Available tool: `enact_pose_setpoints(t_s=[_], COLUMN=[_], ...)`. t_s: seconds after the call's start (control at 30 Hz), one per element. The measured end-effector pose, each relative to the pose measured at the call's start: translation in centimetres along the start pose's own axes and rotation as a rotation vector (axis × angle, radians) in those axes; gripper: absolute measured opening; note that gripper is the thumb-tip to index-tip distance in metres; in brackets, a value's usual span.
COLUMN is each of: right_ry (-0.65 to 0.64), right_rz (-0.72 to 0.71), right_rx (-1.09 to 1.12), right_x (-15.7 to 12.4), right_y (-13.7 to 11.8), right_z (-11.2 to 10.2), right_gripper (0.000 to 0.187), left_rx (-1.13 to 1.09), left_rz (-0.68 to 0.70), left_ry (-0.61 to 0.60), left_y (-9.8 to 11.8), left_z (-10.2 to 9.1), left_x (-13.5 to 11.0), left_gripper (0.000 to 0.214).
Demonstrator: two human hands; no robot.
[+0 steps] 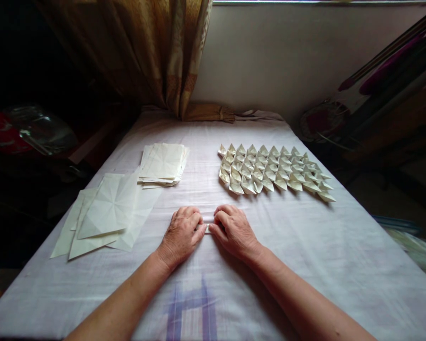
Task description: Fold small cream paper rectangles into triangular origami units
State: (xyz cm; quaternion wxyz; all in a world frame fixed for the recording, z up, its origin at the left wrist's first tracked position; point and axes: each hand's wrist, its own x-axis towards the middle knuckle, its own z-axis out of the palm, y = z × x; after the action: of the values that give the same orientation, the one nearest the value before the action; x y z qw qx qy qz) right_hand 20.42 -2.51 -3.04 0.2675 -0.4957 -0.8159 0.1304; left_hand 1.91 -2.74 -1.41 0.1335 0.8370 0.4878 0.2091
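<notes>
Both my hands rest knuckles-up on a white cloth-covered table point(305, 246), fingers curled down and tips meeting. My left hand point(182, 233) and my right hand point(233, 230) pinch a small folded piece of pale paper point(207, 228) between them; only a sliver of it shows. Beyond my right hand lie several rows of finished folded paper boats point(273, 173). Left of my hands lie a few creased, unfolded sheets point(106, 213), and behind them a neat stack of creased sheets point(163, 163).
A brown curtain point(156, 52) hangs at the table's far edge against a pale wall. Dark clutter and a shiny plastic item point(39, 128) sit to the left. Poles and a round object point(323, 121) lean at the right.
</notes>
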Motion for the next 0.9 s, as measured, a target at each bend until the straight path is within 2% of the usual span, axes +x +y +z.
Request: enact_pose_setpoints(t_s=[0.2, 0.33, 0.53, 0.73, 0.9], right_ry=[-0.001, 0.003, 0.047, -0.061, -0.153], right_rz=[-0.069, -0.124, -0.134, -0.043, 0.024], right_rx=[0.104, 0.092, 0.064, 0.033, -0.028], right_x=[-0.7, -1.2, -1.5, -0.3, 0.5], right_y=[0.4, 0.6, 0.7, -0.2, -1.0], right_z=[-0.8, -0.9, -0.6, -1.0, -1.3], right_gripper=[0.009, 0.018, 0.008, 0.015, 0.019], left_rx=[-0.101, -0.109, -0.095, -0.121, -0.058], left_rz=[0.026, 0.059, 0.119, -0.027, -0.127], left_ry=[0.009, 0.026, 0.045, -0.027, -0.150], left_y=[-0.6, -0.6, -0.3, 0.0, 0.6], left_z=[-0.3, -0.5, -0.5, -0.4, -1.1], left_x=[-0.4, -1.0, -1.3, -0.5, 0.7], left_gripper=[0.011, 0.006, 0.007, 0.016, 0.019])
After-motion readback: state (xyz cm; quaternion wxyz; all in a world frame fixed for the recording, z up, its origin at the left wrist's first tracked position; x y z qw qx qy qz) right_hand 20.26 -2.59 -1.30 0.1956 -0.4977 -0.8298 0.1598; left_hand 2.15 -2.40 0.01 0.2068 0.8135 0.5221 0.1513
